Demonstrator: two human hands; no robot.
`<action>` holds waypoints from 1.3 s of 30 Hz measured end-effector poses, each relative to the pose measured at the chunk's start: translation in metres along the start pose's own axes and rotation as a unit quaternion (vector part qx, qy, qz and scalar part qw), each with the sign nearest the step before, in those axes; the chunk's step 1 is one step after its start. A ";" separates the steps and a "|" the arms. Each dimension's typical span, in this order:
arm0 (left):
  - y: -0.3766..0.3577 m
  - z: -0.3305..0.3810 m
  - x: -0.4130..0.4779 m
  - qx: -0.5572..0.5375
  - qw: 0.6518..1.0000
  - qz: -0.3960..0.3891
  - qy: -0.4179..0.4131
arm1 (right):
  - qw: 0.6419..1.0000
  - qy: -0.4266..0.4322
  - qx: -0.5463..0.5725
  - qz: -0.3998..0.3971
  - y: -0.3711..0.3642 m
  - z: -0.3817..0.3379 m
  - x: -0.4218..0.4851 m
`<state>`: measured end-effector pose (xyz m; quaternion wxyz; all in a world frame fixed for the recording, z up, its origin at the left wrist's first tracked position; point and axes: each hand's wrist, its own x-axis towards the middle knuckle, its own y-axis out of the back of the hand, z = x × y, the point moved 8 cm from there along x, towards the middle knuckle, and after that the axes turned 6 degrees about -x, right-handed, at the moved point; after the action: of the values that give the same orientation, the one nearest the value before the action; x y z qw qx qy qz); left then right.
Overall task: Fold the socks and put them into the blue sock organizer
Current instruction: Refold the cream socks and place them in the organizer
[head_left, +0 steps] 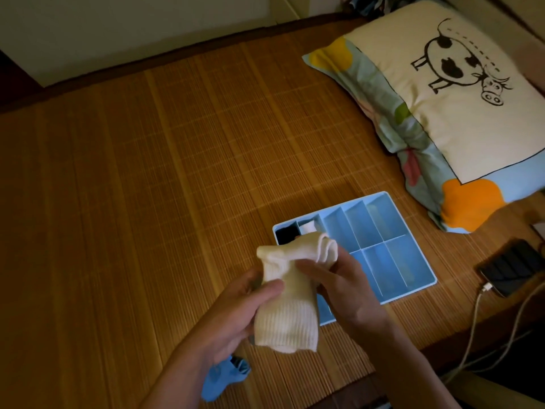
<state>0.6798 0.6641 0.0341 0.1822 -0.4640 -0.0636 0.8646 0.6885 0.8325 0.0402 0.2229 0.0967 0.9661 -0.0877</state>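
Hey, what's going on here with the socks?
A person is folding cream socks above a bamboo mat. The left hand grips the ribbed end and the right hand pinches the middle. The blue organizer holds a black sock and a white sock. A blue sock lies near the left wrist.

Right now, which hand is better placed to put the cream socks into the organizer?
Likely right: the right hand grips the cream socks over the blue organizer; the left hand holds them farther off.
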 end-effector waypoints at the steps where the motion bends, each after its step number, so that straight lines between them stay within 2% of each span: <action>1: 0.001 0.001 0.001 -0.006 1.000 0.017 -0.006 | 1.000 0.012 -0.006 -0.001 0.001 -0.001 -0.001; 5: 0.000 -0.002 0.003 -0.050 0.997 0.048 -0.023 | 0.998 0.048 -0.051 -0.007 0.006 -0.004 -0.004; 11: -0.010 -0.001 0.001 -0.094 0.995 -0.025 -0.007 | 0.987 0.117 -0.099 -0.041 0.003 -0.016 -0.013; 14: -0.006 0.002 0.001 -0.077 0.996 0.006 -0.034 | 0.979 0.084 -0.145 -0.113 -0.002 -0.017 -0.015; 16: -0.002 0.005 0.000 -0.050 0.997 0.020 -0.058 | 0.978 0.031 -0.121 -0.170 -0.004 -0.018 -0.017; 19: -0.001 0.011 -0.006 -0.014 0.996 0.000 -0.089 | 0.981 -0.002 -0.150 -0.125 0.008 -0.022 -0.011; 22: 0.002 0.016 -0.005 0.016 0.994 -0.004 -0.109 | 0.962 0.009 -0.226 -0.150 0.002 -0.020 -0.011; 27: -0.001 0.010 0.000 0.016 0.997 -0.034 -0.070 | 0.952 -0.012 -0.279 -0.124 0.005 -0.008 -0.013; 32: -0.005 0.001 0.000 -0.049 0.998 -0.020 -0.014 | 0.947 0.035 -0.311 -0.068 0.006 -0.008 -0.018; 35: -0.009 -0.006 0.004 -0.066 0.998 -0.013 0.021 | 0.925 0.091 -0.368 -0.025 0.006 -0.012 -0.023; 39: -0.012 -0.006 0.008 -0.026 0.999 -0.003 0.027 | 0.905 0.128 -0.405 -0.010 0.001 -0.007 -0.031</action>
<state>0.6834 0.6782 0.0277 0.1741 -0.4919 -0.0820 0.8491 0.7135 0.8305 0.0599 0.1167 -0.0008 0.9396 0.3217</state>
